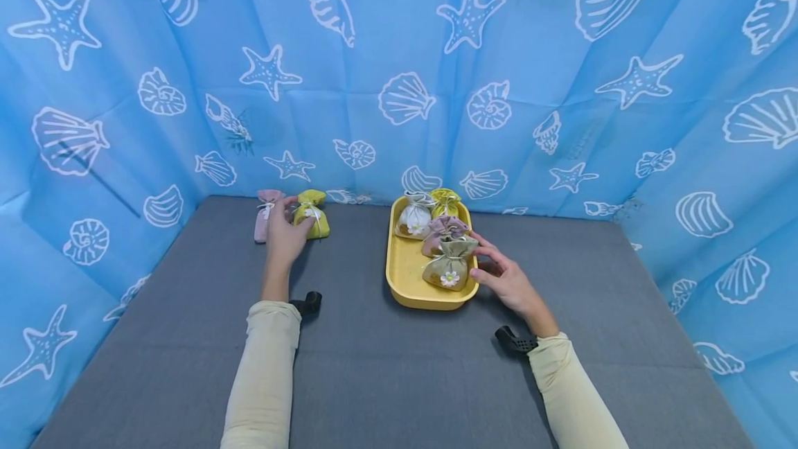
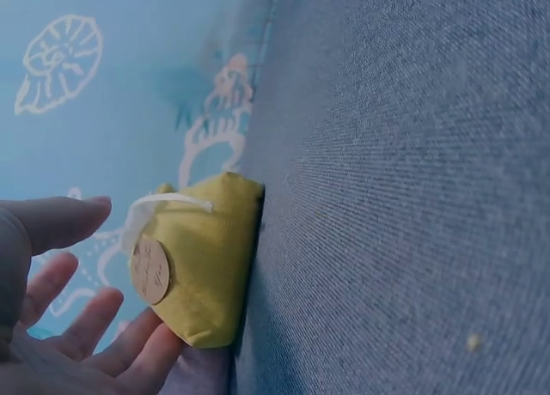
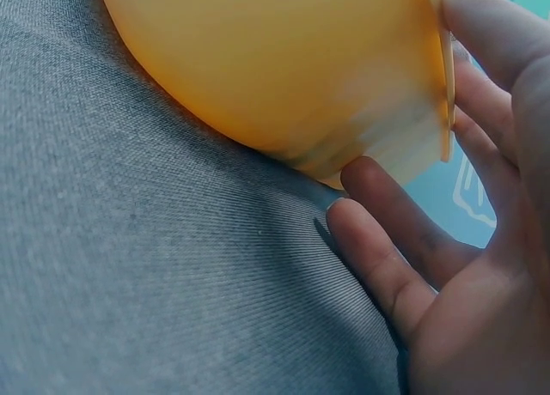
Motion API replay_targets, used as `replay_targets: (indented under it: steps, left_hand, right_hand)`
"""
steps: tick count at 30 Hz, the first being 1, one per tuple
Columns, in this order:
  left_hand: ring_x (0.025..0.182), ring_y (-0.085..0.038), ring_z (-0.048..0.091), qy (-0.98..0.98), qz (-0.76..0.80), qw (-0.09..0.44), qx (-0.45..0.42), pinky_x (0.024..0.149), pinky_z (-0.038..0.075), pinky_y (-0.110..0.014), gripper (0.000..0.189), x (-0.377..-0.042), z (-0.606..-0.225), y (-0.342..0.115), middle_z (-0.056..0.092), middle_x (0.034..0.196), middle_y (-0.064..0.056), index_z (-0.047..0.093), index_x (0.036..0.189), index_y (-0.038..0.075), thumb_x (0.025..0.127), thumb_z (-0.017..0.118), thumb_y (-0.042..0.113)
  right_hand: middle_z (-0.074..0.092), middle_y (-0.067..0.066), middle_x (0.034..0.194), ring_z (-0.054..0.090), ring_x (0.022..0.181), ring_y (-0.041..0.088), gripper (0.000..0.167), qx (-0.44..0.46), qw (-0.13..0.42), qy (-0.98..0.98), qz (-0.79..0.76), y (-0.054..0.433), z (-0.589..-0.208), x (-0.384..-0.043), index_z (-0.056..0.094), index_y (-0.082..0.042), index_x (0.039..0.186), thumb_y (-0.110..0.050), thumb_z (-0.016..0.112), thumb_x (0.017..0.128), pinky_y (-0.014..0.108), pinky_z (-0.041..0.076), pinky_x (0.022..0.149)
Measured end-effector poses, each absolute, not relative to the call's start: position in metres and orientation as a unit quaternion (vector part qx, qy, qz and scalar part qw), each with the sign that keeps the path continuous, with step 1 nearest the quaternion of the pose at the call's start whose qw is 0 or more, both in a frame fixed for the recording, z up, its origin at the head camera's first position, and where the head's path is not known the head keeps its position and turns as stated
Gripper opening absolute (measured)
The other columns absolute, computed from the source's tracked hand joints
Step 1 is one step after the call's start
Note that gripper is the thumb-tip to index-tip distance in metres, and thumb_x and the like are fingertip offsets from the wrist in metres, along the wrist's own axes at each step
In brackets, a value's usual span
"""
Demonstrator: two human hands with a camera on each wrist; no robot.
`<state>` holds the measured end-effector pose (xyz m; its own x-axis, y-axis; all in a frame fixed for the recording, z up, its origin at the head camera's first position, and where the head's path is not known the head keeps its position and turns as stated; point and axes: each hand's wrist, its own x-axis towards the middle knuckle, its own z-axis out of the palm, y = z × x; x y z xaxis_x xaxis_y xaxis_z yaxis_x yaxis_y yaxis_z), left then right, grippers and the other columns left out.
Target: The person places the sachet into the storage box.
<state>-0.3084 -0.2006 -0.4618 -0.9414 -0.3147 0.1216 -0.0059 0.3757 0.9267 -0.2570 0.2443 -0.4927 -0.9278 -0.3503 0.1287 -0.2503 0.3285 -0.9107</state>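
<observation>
My left hand [image 1: 288, 233] reaches between a pink pouch [image 1: 260, 224] and a yellow-green pouch [image 1: 319, 224] at the table's back left. In the left wrist view its fingers spread beside the yellow-green pouch [image 2: 210, 258], fingertips right at its lower edge, thumb apart above. That pouch has a white ribbon and a round tag [image 2: 152, 272]. My right hand [image 1: 510, 284] rests against the right side of a yellow tray [image 1: 399, 281], thumb and fingertips at the rim. The right wrist view shows two loosely bent fingers [image 3: 378, 258] low beside the tray wall [image 3: 284, 77].
Inside the tray sit a white pouch [image 1: 414, 217], a yellow pouch [image 1: 445, 201], a mauve pouch [image 1: 445, 227] and an olive pouch with a daisy [image 1: 458, 255]. Grey cloth covers the table [image 1: 399, 373]. A blue shell-patterned curtain [image 1: 349, 102] stands along the back and sides.
</observation>
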Motion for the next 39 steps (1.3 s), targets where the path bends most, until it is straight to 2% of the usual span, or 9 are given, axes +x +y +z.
replay_targets:
  steps: [4, 13, 17, 24, 31, 35, 39]
  left_hand:
    - [0.145, -0.038, 0.044, -0.797, -0.580, 0.134, 0.102, 0.117, 0.042, -0.050, 0.062, -0.306, -0.462, -0.201, 0.042, 0.158, -0.017, 0.044, 0.150, 0.010, 0.094, 0.071, 0.014]
    - [0.137, -0.034, 0.052, -0.778, -0.606, 0.117, 0.121, 0.109, 0.049, -0.048, 0.066, -0.301, -0.455, -0.203, 0.044, 0.157, -0.015, 0.041, 0.153, 0.013, 0.094, 0.072, 0.016]
    - [0.132, -0.034, 0.053, -0.776, -0.609, 0.108, 0.124, 0.104, 0.051, -0.047, 0.072, -0.299, -0.452, -0.203, 0.045, 0.157, -0.013, 0.036, 0.155, 0.015, 0.094, 0.073, 0.018]
    - [0.126, -0.032, 0.055, -0.783, -0.605, 0.092, 0.111, 0.097, 0.050, -0.038, 0.076, -0.299, -0.455, -0.204, 0.056, 0.147, -0.017, 0.036, 0.156, 0.018, 0.092, 0.076, 0.021]
    - [0.104, -0.024, 0.058, -0.823, -0.555, 0.083, 0.091, 0.073, 0.048, -0.020, 0.058, -0.298, -0.458, -0.205, 0.065, 0.129, -0.017, 0.056, 0.143, 0.009, 0.092, 0.077, 0.026]
    - [0.102, -0.025, 0.062, -0.855, -0.506, 0.078, 0.084, 0.069, 0.048, -0.021, 0.046, -0.297, -0.460, -0.205, 0.068, 0.122, -0.018, 0.067, 0.130, 0.005, 0.094, 0.075, 0.032]
    - [0.097, -0.026, 0.063, -0.865, -0.487, 0.093, 0.081, 0.068, 0.048, -0.024, 0.041, -0.296, -0.460, -0.205, 0.070, 0.114, -0.020, 0.070, 0.124, 0.002, 0.095, 0.074, 0.030]
  right_hand:
    - [0.026, 0.004, 0.171, 0.054, 0.128, 0.030, 0.037, -0.186, 0.041, 0.812, -0.551, 0.245, -0.493, -0.256, 0.057, -0.005, 0.136, -0.014, 0.064, 0.101, 0.016, 0.047, 0.097]
    - [0.025, 0.005, 0.171, 0.055, 0.122, 0.005, 0.037, -0.189, 0.036, 0.810, -0.554, 0.248, -0.493, -0.253, 0.056, -0.004, 0.137, -0.013, 0.063, 0.101, 0.014, 0.047, 0.097]
    - [0.025, 0.007, 0.170, 0.054, 0.122, 0.000, 0.037, -0.197, 0.029, 0.806, -0.558, 0.248, -0.492, -0.254, 0.056, -0.002, 0.136, -0.010, 0.063, 0.101, 0.014, 0.046, 0.098]
    - [0.025, 0.007, 0.170, 0.052, 0.128, 0.004, 0.036, -0.201, 0.029, 0.805, -0.557, 0.248, -0.493, -0.256, 0.056, -0.002, 0.135, -0.010, 0.063, 0.101, 0.013, 0.045, 0.100]
    - [0.027, 0.004, 0.170, 0.055, 0.129, 0.023, 0.036, -0.197, 0.029, 0.814, -0.545, 0.246, -0.494, -0.257, 0.057, -0.006, 0.136, -0.014, 0.063, 0.101, 0.015, 0.047, 0.098]
    - [0.027, 0.003, 0.170, 0.057, 0.127, 0.025, 0.037, -0.194, 0.034, 0.814, -0.546, 0.245, -0.495, -0.258, 0.057, -0.007, 0.137, -0.015, 0.063, 0.102, 0.017, 0.048, 0.098]
    - [0.027, 0.003, 0.170, 0.057, 0.126, 0.021, 0.037, -0.194, 0.038, 0.814, -0.546, 0.245, -0.496, -0.259, 0.057, -0.007, 0.137, -0.015, 0.063, 0.102, 0.018, 0.048, 0.098]
